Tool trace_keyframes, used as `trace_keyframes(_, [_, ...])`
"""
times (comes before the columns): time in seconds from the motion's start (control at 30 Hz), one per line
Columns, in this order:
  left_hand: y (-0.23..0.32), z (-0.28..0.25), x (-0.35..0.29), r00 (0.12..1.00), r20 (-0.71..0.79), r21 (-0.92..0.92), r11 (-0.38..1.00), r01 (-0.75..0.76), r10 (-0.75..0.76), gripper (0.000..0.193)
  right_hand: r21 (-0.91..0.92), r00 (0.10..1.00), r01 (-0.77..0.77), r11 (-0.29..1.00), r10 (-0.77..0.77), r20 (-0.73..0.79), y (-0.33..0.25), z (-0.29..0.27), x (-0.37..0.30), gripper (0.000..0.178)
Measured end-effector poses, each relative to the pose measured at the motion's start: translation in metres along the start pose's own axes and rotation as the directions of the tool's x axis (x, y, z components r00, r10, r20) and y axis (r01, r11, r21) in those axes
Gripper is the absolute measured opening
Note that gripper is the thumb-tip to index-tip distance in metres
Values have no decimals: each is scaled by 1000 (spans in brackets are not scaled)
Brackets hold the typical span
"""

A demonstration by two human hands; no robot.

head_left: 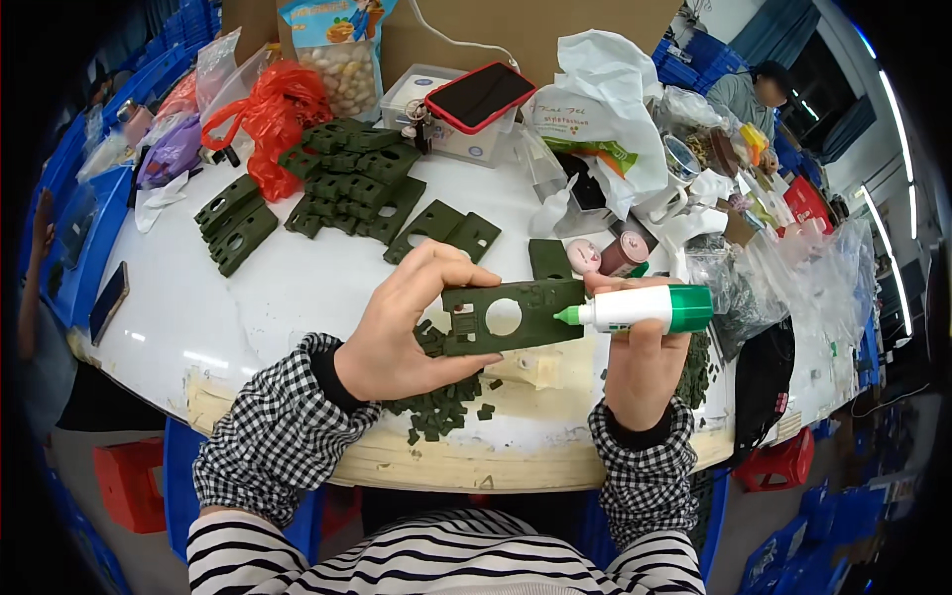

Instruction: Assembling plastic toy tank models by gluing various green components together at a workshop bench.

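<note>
I see my left hand [397, 337] gripping a dark green plate with a round hole [511, 315] above the white worktop [297, 288], while my right hand [643, 362] clasps a green-capped glue bottle [645, 308], nozzle touching the plate's right end.

Bright even indoor light, ceiling strip lights [892, 268] glaring at right, heavy fisheye bending, dark vignetted corners, sharp centre

Red-cased phone [480, 95] on a clear box [428, 97], red plastic bag [272, 111] nearby.
</note>
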State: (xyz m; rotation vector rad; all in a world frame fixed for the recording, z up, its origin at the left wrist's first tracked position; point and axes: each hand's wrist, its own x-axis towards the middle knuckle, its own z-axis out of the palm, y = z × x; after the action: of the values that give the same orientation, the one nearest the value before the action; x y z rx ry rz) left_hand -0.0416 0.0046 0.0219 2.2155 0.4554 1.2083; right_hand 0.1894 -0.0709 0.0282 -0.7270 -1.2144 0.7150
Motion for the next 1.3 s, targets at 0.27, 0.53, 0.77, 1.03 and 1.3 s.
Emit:
trace_keyframes(0.27, [-6,4,-8,996,68,-42,998,57,-54,59,88,991,-121,989,125,-46,9,2,-3,38])
trace_keyframes(0.53, [-8,4,-7,988,102,-69,990,122,-115,64,80,995,-101,992,101,0,6,0,0,34])
trace_keyframes(0.77, [-7,4,-4,997,59,-46,997,56,-53,59,56,997,-73,996,72,21,7,0,0,32])
trace_keyframes(1.03, [-5,3,-4,999,41,-30,999,23,-22,57,44,997,-80,996,79,13,6,1,-2,32])
trace_keyframes(1.3, [-6,4,-4,999,38,-17,1000,9,-8,57,38,996,-85,996,85,9,6,0,-2,32])
